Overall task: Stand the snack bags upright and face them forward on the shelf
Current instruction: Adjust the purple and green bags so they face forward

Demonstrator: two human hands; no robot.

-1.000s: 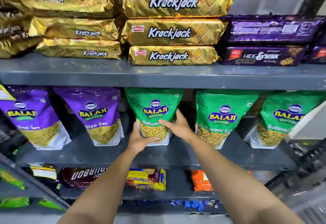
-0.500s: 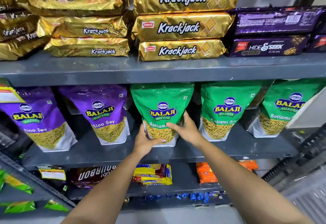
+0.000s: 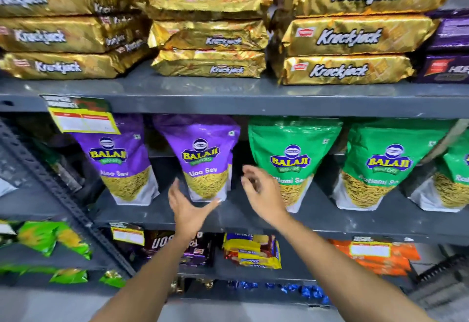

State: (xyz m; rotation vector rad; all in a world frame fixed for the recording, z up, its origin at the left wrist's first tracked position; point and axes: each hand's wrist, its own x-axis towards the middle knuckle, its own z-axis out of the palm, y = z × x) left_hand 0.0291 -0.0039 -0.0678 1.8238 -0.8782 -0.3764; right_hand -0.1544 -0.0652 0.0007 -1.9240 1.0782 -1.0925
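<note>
While both hands are held empty with fingers spread, the second purple Aloo Sev bag (image 3: 205, 159) is seen standing upright, label forward, on the grey middle shelf (image 3: 317, 222). The left hand (image 3: 189, 207) is placed just below and in front of that bag's lower left corner; whether it touches cannot be told. The right hand (image 3: 261, 189), blurred, is raised just to that bag's right, overlapping the nearest green Ratlami Sev bag (image 3: 291, 159). Another purple bag (image 3: 121, 161) is stood to its left. Gold Krackjack packs (image 3: 350, 34) are stacked above it.

Gap between purple bag (image 3: 203, 159), green bag (image 3: 291, 159).
</note>
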